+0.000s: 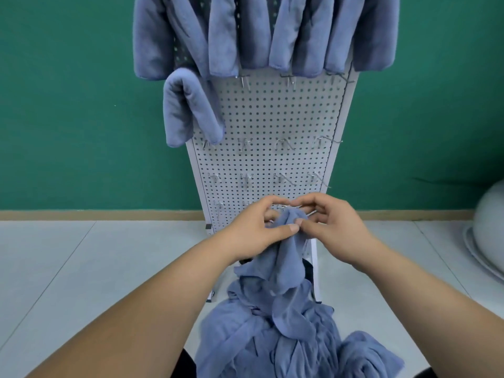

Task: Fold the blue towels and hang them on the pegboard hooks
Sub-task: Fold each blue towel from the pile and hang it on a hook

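A white pegboard (272, 113) leans against the green wall. Several folded blue towels (223, 34) hang along its top row, and one more folded towel (188, 107) hangs lower at the left. Bare metal hooks (283, 144) stick out in the lower rows. My left hand (259, 227) and my right hand (330, 225) meet close together low in front of the board, both pinching the top edge of a crumpled blue towel (289, 260). That towel trails down into a heap of blue towels (272, 336) below my arms.
Pale floor tiles (81, 268) spread to both sides, with a wooden skirting strip (95, 215) along the wall. A grey rounded object (488, 230) sits at the right edge. The board's foot (313, 268) stands just behind the heap.
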The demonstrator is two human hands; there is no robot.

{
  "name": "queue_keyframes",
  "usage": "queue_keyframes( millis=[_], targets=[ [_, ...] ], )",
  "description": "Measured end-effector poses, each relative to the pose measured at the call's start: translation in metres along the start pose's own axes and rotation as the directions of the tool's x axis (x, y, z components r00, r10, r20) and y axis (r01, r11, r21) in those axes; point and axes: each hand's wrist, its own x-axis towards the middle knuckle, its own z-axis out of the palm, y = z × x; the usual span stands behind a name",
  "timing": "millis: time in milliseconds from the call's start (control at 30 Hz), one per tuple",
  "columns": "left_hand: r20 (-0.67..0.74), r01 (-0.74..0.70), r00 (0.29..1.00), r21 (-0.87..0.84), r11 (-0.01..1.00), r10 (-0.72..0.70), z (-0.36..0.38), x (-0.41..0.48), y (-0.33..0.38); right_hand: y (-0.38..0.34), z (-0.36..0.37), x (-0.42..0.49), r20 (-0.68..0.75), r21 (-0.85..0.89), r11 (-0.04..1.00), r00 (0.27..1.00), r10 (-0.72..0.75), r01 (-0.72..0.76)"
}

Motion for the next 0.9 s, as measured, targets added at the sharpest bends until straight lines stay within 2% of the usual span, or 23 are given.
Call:
queue_keyframes(
  millis=[133,200,300,400,500,600,667,700,733,833,900],
  targets=[
    [-0.139,-0.051,0.987,0.19,0.981,0.078,0.0,0.014,-0.004,0.006,0.005,0.011,-0.01,-0.047,0.999,1.0,-0.004,0.003],
    [-0.219,-0.049,0.971,0.193,0.98,0.092,-0.004,0.019,-0.007,0.013,0.003,0.015,0.021,-0.01,0.999,0.999,0.045,-0.045],
    [-0.307,-0.035,0.95,0.077,0.996,0.057,-0.01,0.022,-0.008,0.023,0.0,0.018,0.192,-0.043,0.995,0.976,0.098,-0.091],
    [-0.296,-0.025,0.955,-0.082,0.996,0.0,-0.012,0.023,-0.006,0.033,0.002,0.019,0.304,-0.223,0.973,0.944,0.124,-0.056],
    [-0.338,-0.002,0.941,-0.043,0.999,-0.013,-0.015,0.027,-0.011,0.044,0.003,0.025,0.212,-0.291,0.953,0.966,0.146,-0.08],
    [-0.409,0.158,0.911,0.221,0.963,-0.056,-0.022,0.03,-0.02,0.041,-0.001,0.03,0.061,-0.116,0.985,0.989,0.132,-0.125],
    [-0.384,0.251,0.918,0.358,0.899,-0.103,-0.022,0.029,-0.027,0.036,-0.005,0.032,0.008,-0.016,0.99,0.99,0.138,-0.138],
    [-0.352,0.254,0.929,0.374,0.892,-0.116,-0.021,0.028,-0.029,0.034,-0.006,0.032,0.004,0.02,0.991,0.991,0.133,-0.133],
    [-0.308,0.222,0.945,0.339,0.914,-0.115,-0.019,0.028,-0.031,0.033,-0.005,0.032,0.009,0.049,0.991,0.992,0.123,-0.123],
    [-0.127,0.071,0.99,0.074,0.995,-0.061,-0.008,0.025,-0.024,0.029,0.001,0.03,0.049,0.077,0.994,0.996,0.079,-0.083],
    [-0.08,0.005,0.997,0.02,1.0,-0.004,0.0,0.024,-0.017,0.027,0.006,0.03,0.078,0.076,0.995,0.996,0.053,-0.059]
  ],
)
